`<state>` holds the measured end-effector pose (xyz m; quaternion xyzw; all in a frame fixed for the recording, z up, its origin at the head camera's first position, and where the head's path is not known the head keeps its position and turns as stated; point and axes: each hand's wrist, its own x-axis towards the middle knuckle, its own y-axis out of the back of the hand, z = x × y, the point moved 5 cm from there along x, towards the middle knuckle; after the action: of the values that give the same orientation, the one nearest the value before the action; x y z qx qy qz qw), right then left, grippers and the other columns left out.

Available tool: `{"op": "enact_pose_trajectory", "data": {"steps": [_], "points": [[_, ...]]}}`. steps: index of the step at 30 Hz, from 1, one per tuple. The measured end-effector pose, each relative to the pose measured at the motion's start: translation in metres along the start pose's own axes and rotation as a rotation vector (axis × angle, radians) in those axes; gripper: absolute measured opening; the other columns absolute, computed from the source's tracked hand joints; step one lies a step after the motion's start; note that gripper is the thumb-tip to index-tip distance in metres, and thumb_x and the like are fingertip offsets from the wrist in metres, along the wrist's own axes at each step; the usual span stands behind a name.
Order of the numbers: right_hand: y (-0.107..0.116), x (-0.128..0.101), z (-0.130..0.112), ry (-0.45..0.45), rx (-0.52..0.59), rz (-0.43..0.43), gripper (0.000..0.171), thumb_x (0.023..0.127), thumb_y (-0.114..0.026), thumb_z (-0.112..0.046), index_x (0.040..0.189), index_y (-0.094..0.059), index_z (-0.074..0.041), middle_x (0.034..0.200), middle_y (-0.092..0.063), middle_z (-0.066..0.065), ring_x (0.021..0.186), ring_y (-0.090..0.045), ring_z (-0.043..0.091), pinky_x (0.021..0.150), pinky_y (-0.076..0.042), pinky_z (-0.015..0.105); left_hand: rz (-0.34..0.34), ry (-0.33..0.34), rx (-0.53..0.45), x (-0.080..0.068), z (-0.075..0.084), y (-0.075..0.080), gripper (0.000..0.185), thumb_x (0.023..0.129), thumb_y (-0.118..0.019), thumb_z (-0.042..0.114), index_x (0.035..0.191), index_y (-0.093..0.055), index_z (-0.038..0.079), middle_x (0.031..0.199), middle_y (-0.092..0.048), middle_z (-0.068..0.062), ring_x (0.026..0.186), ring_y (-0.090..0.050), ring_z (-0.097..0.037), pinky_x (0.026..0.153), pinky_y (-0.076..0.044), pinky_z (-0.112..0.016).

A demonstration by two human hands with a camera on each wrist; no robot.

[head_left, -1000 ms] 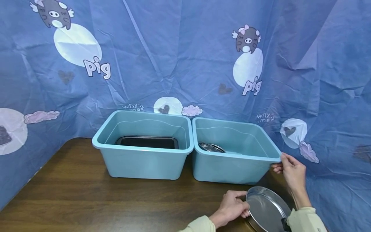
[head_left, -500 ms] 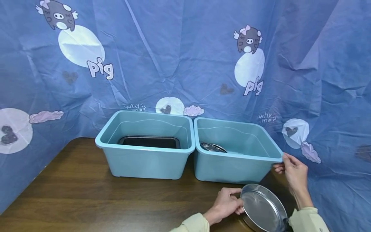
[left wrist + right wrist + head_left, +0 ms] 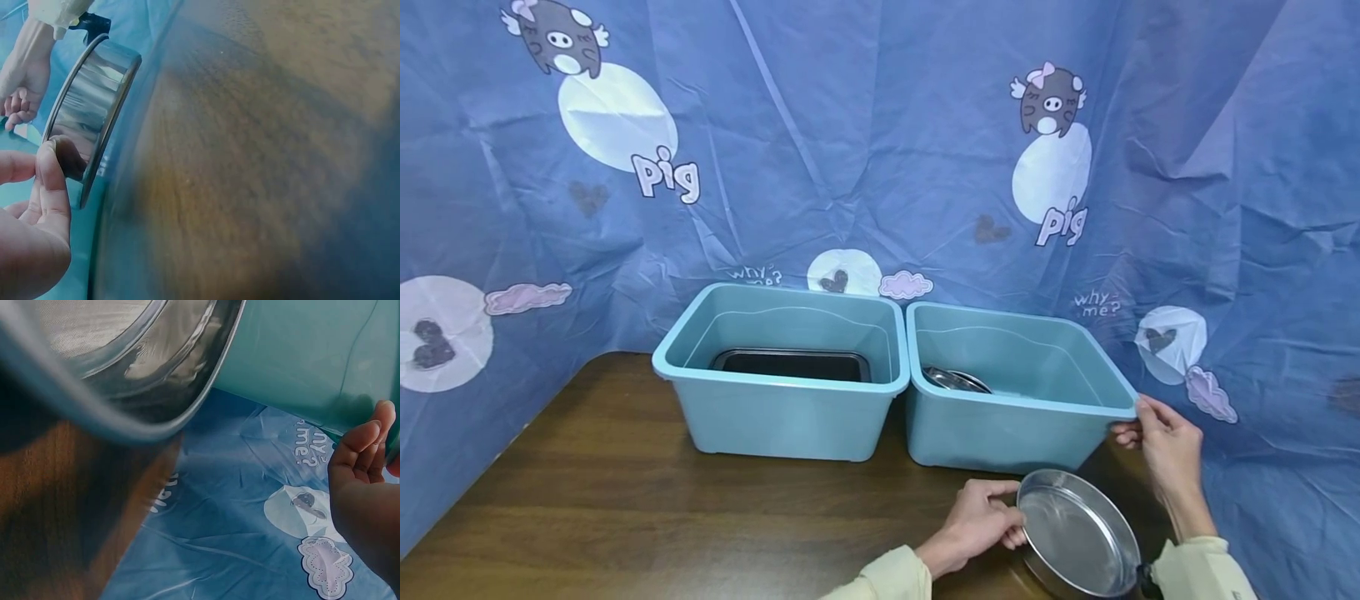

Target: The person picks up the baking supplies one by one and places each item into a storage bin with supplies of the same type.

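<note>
My left hand (image 3: 981, 521) grips the left rim of a round steel pan (image 3: 1077, 533), held tilted just over the brown table (image 3: 625, 517) at the front right. The left wrist view shows the thumb (image 3: 53, 181) against the pan (image 3: 90, 119). My right hand (image 3: 1161, 442) holds the near right corner of the right teal bin (image 3: 1000, 433), thumb on top of the rim. That bin holds another steel pan (image 3: 955, 381). The left teal bin (image 3: 782, 417) holds a dark baking tray (image 3: 790, 365).
A blue printed cloth (image 3: 865, 142) hangs behind and on both sides of the table. The two bins stand side by side, touching, at the back of the table. Bare wood lies in front of the left bin.
The steel pan in my left hand has shifted slightly left and up. My right hand stays on the bin corner.
</note>
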<state>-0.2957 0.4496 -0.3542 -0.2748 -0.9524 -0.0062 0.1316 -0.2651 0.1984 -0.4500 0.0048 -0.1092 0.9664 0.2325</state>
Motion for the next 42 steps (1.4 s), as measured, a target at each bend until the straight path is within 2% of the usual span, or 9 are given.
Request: {"op": "enact_pose_trajectory", "data": {"steps": [10,13,20,25,30,34,37,41,42], "points": [[0.001,-0.002,0.0,0.017,0.034,-0.02,0.02,0.106,-0.053,-0.004,0.099,-0.068,-0.015,0.062,-0.068,0.001,0.046,-0.062,0.009,0.046,-0.051,0.018,-0.003,-0.01,-0.004,-0.003,0.007,0.006,0.048,0.083,-0.062,-0.012,0.13,-0.067,-0.006,0.063,-0.066,-0.004,0.052,-0.058,-0.007,0.051,-0.05,-0.016],[0.002,0.001,0.002,0.066,0.071,-0.066,0.016,0.106,-0.055,-0.004,0.102,-0.069,-0.011,0.063,-0.069,0.002,0.047,-0.063,0.009,0.046,-0.051,0.019,-0.008,-0.002,-0.002,-0.004,0.01,0.008,0.047,0.084,-0.063,-0.012,0.13,-0.067,-0.005,0.063,-0.066,-0.004,0.053,-0.059,-0.007,0.052,-0.051,-0.017],[0.028,0.041,0.05,0.185,0.099,-0.135,0.017,0.104,-0.062,-0.009,0.114,-0.072,0.0,0.068,-0.072,0.01,0.05,-0.067,0.015,0.046,-0.054,0.023,-0.022,0.008,-0.004,-0.005,0.016,0.009,0.045,0.086,-0.064,-0.011,0.131,-0.067,-0.005,0.064,-0.067,-0.004,0.054,-0.059,-0.007,0.054,-0.052,-0.017],[0.035,0.054,0.066,0.177,0.12,-0.142,0.02,0.103,-0.062,-0.007,0.118,-0.071,0.004,0.069,-0.071,0.014,0.05,-0.068,0.018,0.045,-0.054,0.024,-0.023,0.011,-0.014,-0.007,0.019,0.01,0.046,0.086,-0.065,-0.01,0.132,-0.065,-0.006,0.064,-0.067,-0.004,0.054,-0.059,-0.007,0.054,-0.052,-0.017],[0.036,0.056,0.069,0.184,0.052,-0.128,0.019,0.105,-0.063,-0.015,0.116,-0.072,-0.003,0.07,-0.072,0.011,0.052,-0.069,0.016,0.046,-0.055,0.024,-0.037,0.0,-0.015,-0.009,0.022,0.01,0.047,0.087,-0.065,-0.009,0.133,-0.064,-0.007,0.065,-0.067,-0.005,0.054,-0.06,-0.007,0.055,-0.052,-0.017],[0.048,0.075,0.095,0.151,0.039,-0.085,0.025,0.103,-0.068,-0.022,0.12,-0.072,-0.004,0.071,-0.073,0.012,0.051,-0.069,0.016,0.046,-0.056,0.025,-0.049,0.002,-0.016,-0.009,0.024,0.009,0.046,0.088,-0.065,-0.009,0.134,-0.064,-0.007,0.066,-0.067,-0.005,0.055,-0.06,-0.007,0.055,-0.053,-0.017],[0.032,0.05,0.063,0.087,0.048,-0.054,0.017,0.104,-0.064,-0.015,0.114,-0.072,-0.004,0.067,-0.071,0.009,0.049,-0.066,0.014,0.046,-0.054,0.023,-0.061,0.005,-0.017,-0.009,0.026,0.009,0.047,0.089,-0.066,-0.009,0.135,-0.063,-0.007,0.066,-0.068,-0.005,0.055,-0.06,-0.007,0.055,-0.053,-0.018],[0.012,0.017,0.021,0.109,0.06,-0.103,0.015,0.106,-0.057,-0.008,0.111,-0.071,-0.004,0.065,-0.071,0.005,0.049,-0.066,0.01,0.047,-0.054,0.02,-0.076,0.001,-0.019,-0.009,0.029,0.009,0.047,0.089,-0.066,-0.009,0.135,-0.063,-0.006,0.068,-0.069,-0.006,0.055,-0.06,-0.007,0.056,-0.054,-0.018],[0.014,0.019,0.024,0.131,0.086,-0.121,0.017,0.105,-0.058,-0.008,0.114,-0.071,0.001,0.066,-0.071,0.007,0.049,-0.066,0.011,0.047,-0.054,0.021,-0.078,-0.001,-0.022,-0.009,0.03,0.009,0.047,0.089,-0.066,-0.009,0.135,-0.063,-0.006,0.068,-0.069,-0.007,0.056,-0.06,-0.007,0.056,-0.054,-0.018]]}}
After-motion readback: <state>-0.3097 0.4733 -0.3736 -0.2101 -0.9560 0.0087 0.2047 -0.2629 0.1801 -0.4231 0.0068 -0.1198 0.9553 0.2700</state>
